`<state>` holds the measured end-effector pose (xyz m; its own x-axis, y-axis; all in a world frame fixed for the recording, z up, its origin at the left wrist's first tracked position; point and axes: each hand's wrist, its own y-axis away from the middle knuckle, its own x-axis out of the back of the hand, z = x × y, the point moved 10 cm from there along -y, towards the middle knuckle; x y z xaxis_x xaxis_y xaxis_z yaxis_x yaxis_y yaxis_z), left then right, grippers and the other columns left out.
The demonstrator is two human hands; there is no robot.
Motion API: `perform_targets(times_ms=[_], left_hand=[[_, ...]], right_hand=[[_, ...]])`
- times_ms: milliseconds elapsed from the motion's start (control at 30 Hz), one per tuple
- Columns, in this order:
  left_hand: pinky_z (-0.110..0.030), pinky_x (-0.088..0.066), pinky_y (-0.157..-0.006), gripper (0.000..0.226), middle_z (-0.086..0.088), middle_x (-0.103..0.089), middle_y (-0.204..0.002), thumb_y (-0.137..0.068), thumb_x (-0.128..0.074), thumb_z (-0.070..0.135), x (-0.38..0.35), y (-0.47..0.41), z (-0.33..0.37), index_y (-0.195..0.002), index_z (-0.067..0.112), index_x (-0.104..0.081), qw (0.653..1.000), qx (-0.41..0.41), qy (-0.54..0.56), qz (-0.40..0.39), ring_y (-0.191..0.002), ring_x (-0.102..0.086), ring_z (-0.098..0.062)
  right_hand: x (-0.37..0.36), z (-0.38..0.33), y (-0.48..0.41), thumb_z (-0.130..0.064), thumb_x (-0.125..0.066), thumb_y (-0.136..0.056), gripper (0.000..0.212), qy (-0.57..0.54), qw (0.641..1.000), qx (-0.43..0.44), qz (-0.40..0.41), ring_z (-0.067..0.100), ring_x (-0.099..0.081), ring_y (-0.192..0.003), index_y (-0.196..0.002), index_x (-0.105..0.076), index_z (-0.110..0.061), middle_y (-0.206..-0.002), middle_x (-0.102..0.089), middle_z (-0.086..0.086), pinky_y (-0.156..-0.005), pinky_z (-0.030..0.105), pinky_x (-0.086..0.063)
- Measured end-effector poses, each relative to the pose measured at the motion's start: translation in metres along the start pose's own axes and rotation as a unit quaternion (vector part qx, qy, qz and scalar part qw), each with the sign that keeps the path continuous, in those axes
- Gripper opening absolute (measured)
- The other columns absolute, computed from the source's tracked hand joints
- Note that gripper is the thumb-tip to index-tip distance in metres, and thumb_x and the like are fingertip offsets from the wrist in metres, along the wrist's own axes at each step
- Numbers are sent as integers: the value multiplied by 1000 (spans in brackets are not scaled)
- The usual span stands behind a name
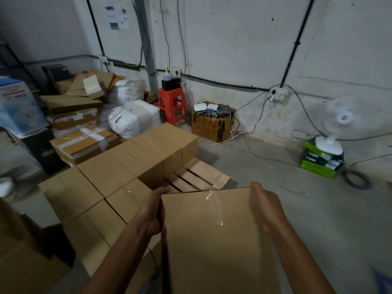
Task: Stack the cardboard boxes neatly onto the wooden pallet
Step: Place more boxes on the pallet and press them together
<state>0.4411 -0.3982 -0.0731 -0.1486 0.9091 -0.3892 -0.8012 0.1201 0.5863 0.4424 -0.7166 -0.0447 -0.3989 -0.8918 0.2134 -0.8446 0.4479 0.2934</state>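
I carry a plain brown cardboard box [214,236] with clear tape along its top, held low in the middle of the view. My left hand [151,211] grips its left side near the far corner. My right hand [265,206] presses flat against its right side, fingers reaching the far edge. Just beyond the held box lies the wooden pallet [199,177], with only its bare right corner showing. Several matching boxes [131,164] stand on it in rows running from near left to far right.
Taped cartons and white sacks [129,122] are piled at the back left. A red stool [172,105], a carton with routers [212,124] and trailing cables sit by the wall. A white fan on green boxes [324,158] stands right. Bare concrete floor [275,166] lies right of the pallet.
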Motion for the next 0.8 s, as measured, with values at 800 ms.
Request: perform_targets(times_ms=[800], left_hand=[[-38,-54,-74,39,-22,-68,-103,-94,-61,28,-14,-218,45,-122,2,-56,963,74,200,163,-84,-67,-31]], right_hand=[[-187,-92,-281,-61,-51,-70,63,112,963,81,-233,24,-65,-97,-108,-71,-15,-105,-70,3,-86,46,-52]])
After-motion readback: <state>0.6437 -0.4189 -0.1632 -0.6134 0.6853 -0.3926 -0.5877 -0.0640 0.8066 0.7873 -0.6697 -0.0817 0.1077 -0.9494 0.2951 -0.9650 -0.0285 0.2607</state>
